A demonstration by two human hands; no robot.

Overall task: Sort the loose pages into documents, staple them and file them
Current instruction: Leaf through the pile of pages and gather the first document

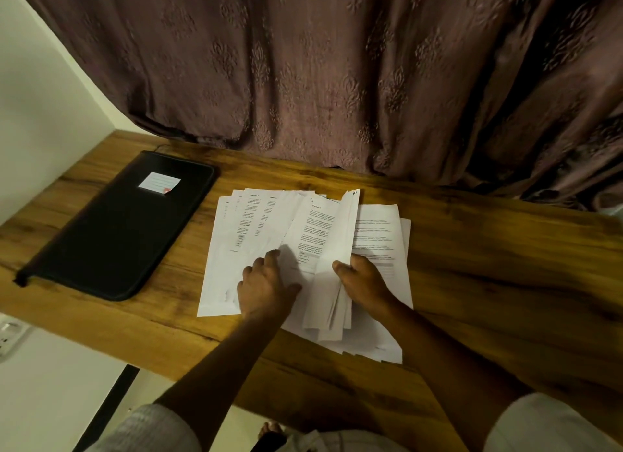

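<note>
Right grip (pixel 362 279) pinching a raised sheaf of pages (pixel 337 236) by its near edge, left grip (pixel 266 286) spread flat on the fanned pages (pixel 232 249) beside it on the worktop (pixel 488 266), folder (pixel 118 229) lying leftward, nearer the left grip.

Wooden tabletop (pixel 488 276), brown with dark streaks of grain. On the left part, flat and set at an angle, a black zipped folder (pixel 111 239) with a small white label (pixel 159 182) near the far end. Just right of it, not touching, a fanned spread of white printed pages (pixel 224 249), sheets overlapping. Along the back edge, the hem of a brown patterned curtain (pixel 303 114).
</note>
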